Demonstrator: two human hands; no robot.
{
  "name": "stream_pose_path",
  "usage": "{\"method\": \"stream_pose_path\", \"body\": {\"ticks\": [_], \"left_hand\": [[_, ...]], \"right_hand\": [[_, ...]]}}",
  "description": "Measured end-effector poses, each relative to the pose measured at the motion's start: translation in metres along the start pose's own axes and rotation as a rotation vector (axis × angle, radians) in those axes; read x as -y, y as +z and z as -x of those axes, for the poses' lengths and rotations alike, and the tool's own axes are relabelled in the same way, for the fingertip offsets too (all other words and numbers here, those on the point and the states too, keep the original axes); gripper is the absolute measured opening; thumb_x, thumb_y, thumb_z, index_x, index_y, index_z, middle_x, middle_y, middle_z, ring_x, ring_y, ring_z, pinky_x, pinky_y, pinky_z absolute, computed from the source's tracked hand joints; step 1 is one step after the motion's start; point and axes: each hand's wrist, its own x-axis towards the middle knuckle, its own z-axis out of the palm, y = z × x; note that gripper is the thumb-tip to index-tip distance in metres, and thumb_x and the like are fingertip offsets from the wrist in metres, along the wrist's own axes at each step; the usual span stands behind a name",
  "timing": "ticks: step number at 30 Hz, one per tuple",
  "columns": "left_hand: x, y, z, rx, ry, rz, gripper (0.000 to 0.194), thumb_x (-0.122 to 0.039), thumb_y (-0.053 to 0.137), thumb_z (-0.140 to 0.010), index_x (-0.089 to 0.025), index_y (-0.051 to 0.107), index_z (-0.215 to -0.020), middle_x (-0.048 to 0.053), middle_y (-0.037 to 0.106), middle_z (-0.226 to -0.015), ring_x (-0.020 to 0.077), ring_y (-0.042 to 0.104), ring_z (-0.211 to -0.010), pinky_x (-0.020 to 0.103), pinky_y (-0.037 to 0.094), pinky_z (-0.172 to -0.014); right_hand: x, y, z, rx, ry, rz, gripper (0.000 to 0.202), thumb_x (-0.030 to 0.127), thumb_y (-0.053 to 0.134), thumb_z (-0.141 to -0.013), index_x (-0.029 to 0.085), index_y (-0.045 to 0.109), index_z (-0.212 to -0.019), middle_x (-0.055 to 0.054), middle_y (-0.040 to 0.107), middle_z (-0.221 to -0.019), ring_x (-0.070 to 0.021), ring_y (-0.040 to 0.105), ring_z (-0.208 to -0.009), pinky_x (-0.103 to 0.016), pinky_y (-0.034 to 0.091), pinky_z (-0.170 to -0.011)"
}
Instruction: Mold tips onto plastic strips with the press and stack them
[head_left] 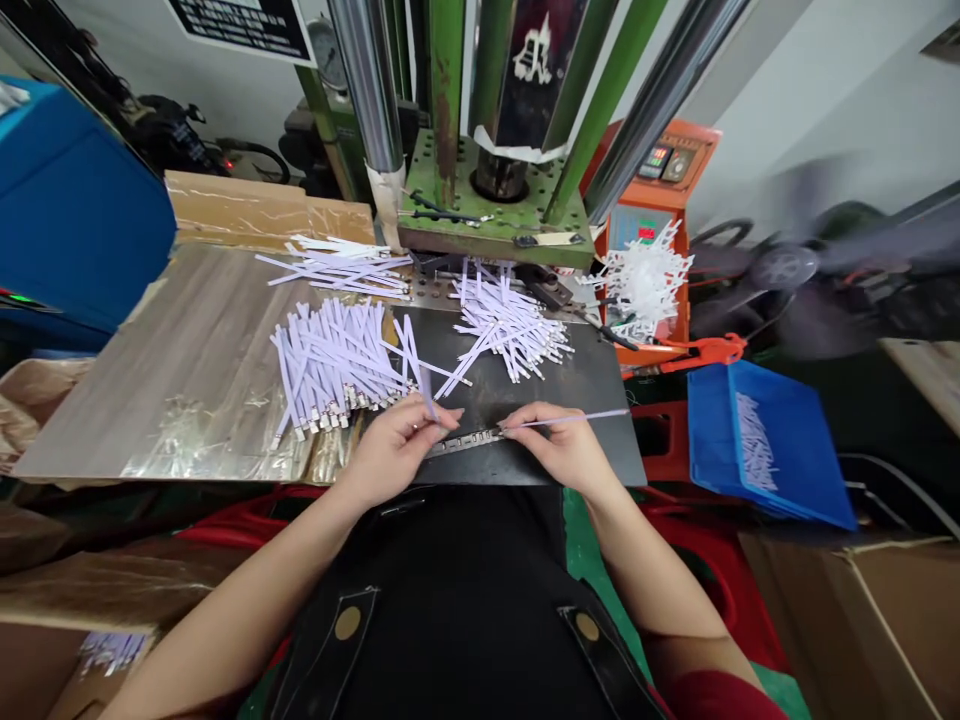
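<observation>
My left hand [405, 445] pinches a thin lilac strip [427, 390] that points up and away from its fingertips. A second lilac strip [589, 416] is pinched in my right hand [559, 445] and sticks out to the right. Between my hands, a narrow metal bar with small slots [471, 440] lies near the front edge of the dark plate. A big pile of lilac strips with metal-like ends [337, 360] is beyond my left hand, and another pile [510, 325] lies beyond my right hand.
A green press [491, 240] rises behind the plate [600, 385]. White pieces [649, 280] are heaped on an orange machine [679, 190]. At the right stand a blue bin [705, 430] and a fan [787, 268]. More strips [345, 268] lie at the back left.
</observation>
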Motion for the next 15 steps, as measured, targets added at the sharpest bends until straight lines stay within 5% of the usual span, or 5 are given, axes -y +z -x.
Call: {"method": "stream_pose_path", "body": {"ticks": [5, 9, 15], "left_hand": [[0.003, 0.021, 0.005, 0.009, 0.141, -0.235, 0.011, -0.019, 0.057, -0.090, -0.020, 0.065, -0.083, 0.003, 0.072, -0.087, 0.0190, 0.071, -0.096, 0.030, 0.055, -0.084], [-0.004, 0.020, 0.006, 0.085, 0.192, -0.451, 0.007, -0.018, 0.053, -0.091, -0.021, 0.058, -0.087, 0.000, 0.070, -0.085, 0.0123, 0.067, -0.076, 0.022, 0.050, -0.069], [-0.018, 0.021, 0.004, 0.129, 0.289, -0.739, 0.016, -0.011, 0.040, -0.090, -0.021, 0.053, -0.091, -0.002, 0.066, -0.075, 0.0128, 0.060, -0.058, 0.023, 0.042, -0.056]], "right_hand": [[-0.002, 0.009, 0.003, 0.016, -0.296, 0.200, 0.016, 0.016, 0.051, -0.097, 0.020, 0.066, -0.091, -0.007, 0.071, -0.090, -0.0196, 0.067, -0.087, -0.033, 0.054, -0.081], [-0.002, 0.013, 0.008, 0.085, -0.479, 0.342, 0.025, 0.012, 0.041, -0.100, 0.018, 0.065, -0.099, -0.010, 0.071, -0.095, -0.0224, 0.066, -0.097, -0.039, 0.053, -0.088], [-0.014, 0.008, 0.012, 0.094, -0.421, 0.479, 0.019, 0.018, 0.049, -0.100, 0.015, 0.063, -0.113, -0.013, 0.067, -0.106, -0.0276, 0.059, -0.105, -0.044, 0.049, -0.092]]}}
